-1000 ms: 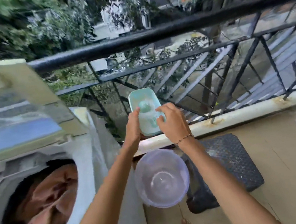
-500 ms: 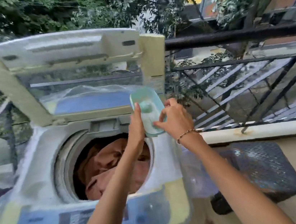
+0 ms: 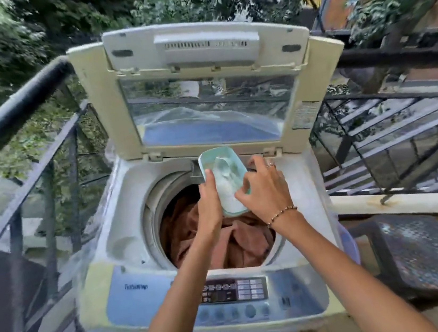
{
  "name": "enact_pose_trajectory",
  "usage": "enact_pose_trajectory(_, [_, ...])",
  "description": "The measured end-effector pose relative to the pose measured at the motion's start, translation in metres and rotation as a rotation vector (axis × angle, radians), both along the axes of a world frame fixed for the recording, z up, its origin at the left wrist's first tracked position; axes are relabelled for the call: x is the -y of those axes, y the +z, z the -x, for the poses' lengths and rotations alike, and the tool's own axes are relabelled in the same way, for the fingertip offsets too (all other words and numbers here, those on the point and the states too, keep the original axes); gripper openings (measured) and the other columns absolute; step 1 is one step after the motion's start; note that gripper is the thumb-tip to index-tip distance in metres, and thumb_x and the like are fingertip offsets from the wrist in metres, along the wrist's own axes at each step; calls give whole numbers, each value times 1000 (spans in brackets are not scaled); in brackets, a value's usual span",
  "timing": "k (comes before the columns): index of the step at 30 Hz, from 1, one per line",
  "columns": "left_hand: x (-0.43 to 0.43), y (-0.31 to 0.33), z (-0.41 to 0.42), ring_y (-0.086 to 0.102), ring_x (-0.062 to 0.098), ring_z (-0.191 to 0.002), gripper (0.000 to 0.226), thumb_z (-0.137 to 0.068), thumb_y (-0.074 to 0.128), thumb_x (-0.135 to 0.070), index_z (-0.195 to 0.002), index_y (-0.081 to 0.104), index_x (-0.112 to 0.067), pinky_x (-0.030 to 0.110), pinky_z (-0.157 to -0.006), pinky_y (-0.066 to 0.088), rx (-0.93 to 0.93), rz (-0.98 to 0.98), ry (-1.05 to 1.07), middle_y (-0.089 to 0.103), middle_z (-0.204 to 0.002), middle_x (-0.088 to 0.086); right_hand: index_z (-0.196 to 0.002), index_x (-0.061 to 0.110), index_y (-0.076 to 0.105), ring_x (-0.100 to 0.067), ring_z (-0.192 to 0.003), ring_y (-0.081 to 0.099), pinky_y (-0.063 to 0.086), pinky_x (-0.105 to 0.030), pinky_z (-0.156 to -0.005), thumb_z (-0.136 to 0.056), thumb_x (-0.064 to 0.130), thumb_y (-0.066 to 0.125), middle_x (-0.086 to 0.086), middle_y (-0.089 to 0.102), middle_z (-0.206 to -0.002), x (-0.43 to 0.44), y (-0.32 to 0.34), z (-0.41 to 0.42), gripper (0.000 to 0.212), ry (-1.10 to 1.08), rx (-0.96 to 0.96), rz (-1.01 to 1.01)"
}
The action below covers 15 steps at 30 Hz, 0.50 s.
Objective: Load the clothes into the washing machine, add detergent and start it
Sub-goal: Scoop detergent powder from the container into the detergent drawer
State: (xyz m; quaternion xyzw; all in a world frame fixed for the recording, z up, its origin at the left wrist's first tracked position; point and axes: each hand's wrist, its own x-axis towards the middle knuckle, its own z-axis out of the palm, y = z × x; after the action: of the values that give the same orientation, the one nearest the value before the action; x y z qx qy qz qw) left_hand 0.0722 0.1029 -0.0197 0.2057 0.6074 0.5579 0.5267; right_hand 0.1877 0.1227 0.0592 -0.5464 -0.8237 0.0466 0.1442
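Detergent tub [image 3: 224, 173]: gripped in left hand [image 3: 210, 208], tilted, just above clothes [image 3: 239, 246].
Right hand [image 3: 264, 192]: curled on tub's other rim, seemingly pinching it.
Risk: steeper tilt dumps all powder beneath both hands.

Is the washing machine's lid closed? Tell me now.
No: the lid stands raised at the back of the washing machine, leaving the drum open with brown clothes showing inside.
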Motion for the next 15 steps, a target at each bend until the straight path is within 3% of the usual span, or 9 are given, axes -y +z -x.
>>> enact_pose_trajectory(3, [9, 4, 6, 68, 23, -100, 86, -61, 37, -96, -109, 66, -30, 49, -94, 50, -28, 6, 12, 71, -109, 1, -72, 8, 65, -26, -89, 53, 48, -36, -72, -70, 24, 61, -6, 54, -96, 4, 0, 10, 17, 31, -88, -161])
enact_pose_trajectory(5, [15, 9, 11, 68, 20, -100, 86, -62, 36, -95, -110, 64, -29, 47, -94, 51, -40, -4, 32, 71, -109, 0, -77, 7, 65, -24, -85, 53, 47, -33, -73, -75, 19, 61, -7, 56, -91, 7, 1, 16, 13, 81, -163, -233])
enact_pose_trajectory(8, [21, 14, 14, 65, 15, -103, 83, -64, 37, -93, -110, 63, -29, 43, -96, 49, -64, -37, 33, 69, -111, -3, -87, 5, 67, -27, -83, 59, 50, -34, -76, -82, 13, 61, -9, 63, -88, 6, 2, 23, 11, 190, -248, -202])
enact_pose_trajectory(12, [29, 18, 20, 63, 9, -101, 61, -80, 34, -79, -109, 61, -33, 31, -86, 50, -104, -66, 35, 66, -114, -5, -89, 6, 68, -28, -70, 65, 55, -34, -62, -85, 13, 60, -10, 67, -80, 3, 3, 27, 11, 241, -312, -185])
enact_pose_trajectory(15, [30, 17, 29, 62, 12, -105, 71, -71, 31, -89, -105, 64, -36, 41, -96, 48, -166, -65, 3, 68, -111, -6, -86, 7, 67, -23, -67, 66, 54, -31, -60, -84, 10, 63, -8, 68, -77, 4, 4, 29, 6, 252, -321, -262])
